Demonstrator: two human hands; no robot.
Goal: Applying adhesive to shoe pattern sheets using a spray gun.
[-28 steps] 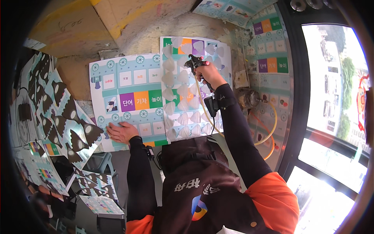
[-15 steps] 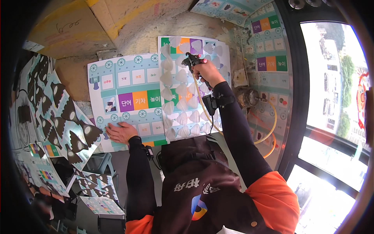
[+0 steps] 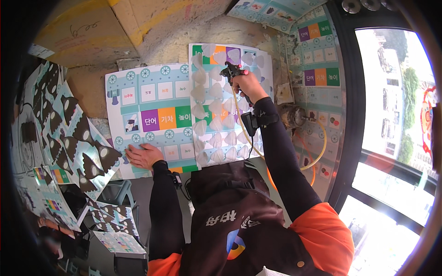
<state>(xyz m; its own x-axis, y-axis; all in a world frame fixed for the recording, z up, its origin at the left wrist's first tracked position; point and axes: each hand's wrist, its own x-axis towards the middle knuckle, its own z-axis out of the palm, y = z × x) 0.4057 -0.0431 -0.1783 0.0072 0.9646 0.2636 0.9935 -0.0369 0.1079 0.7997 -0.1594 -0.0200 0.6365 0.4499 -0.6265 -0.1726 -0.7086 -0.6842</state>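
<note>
My right hand point(image 3: 248, 85) is wrapped round the grip of a black spray gun point(image 3: 232, 71) with red knobs, held over the far part of a printed sheet point(image 3: 215, 155). A thin yellowish hose point(image 3: 239, 110) runs down from the gun. Rows of pale, translucent fan-like shapes point(image 3: 199, 111) cover that sheet. My left hand point(image 3: 143, 156) lies with fingers spread on the near edge of another printed sheet point(image 3: 120, 102), to the left, which shows light-blue trains and purple, orange and green blocks. Whether spray leaves the nozzle cannot be seen.
Brown cardboard point(image 3: 87, 34) walls the far side. A metal cup-like part point(image 3: 293, 115) with hoses stands right of my forearm, beside printed sheets on the side wall. More sheets with dark shapes point(image 3: 73, 138) hang at left, above chairs point(image 3: 120, 195). A window point(image 3: 391, 92) is at right.
My right hand and the spray gun have shifted slightly to the right and nearer. The orange hose hangs differently; my left hand stays in place on the sheet.
</note>
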